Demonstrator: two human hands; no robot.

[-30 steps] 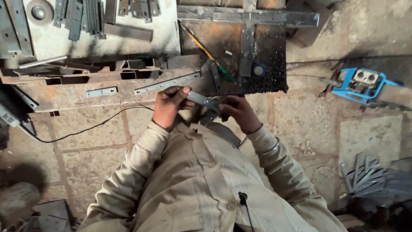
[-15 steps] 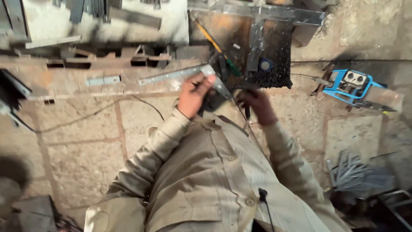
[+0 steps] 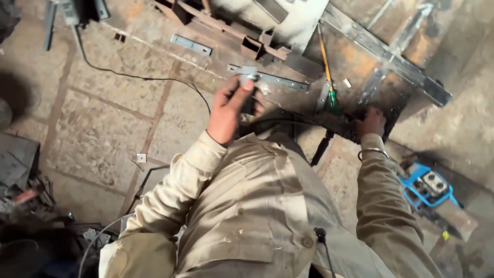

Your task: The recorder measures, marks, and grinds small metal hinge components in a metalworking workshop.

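From the head camera, looking down over my tan work shirt, my left hand [image 3: 229, 110] is raised above the stone floor [image 3: 108, 123], its grip closed narrow around a small grey metal piece [image 3: 248, 73] pinched at the fingertips. That piece sits just in front of a long perforated metal strip [image 3: 280, 80] lying on the low rusty steel bench [image 3: 360, 67]. My right hand [image 3: 369, 122] reaches to the dark near edge of the bench; its fingers are hidden in shadow there, so I cannot tell whether that grip is wide or closed. A screwdriver with a yellow and green handle [image 3: 326, 72] lies on the bench between my hands. A black cable [image 3: 139, 77] runs across the floor to my left, and a blue power tool [image 3: 429, 188] rests on the floor by my right elbow.
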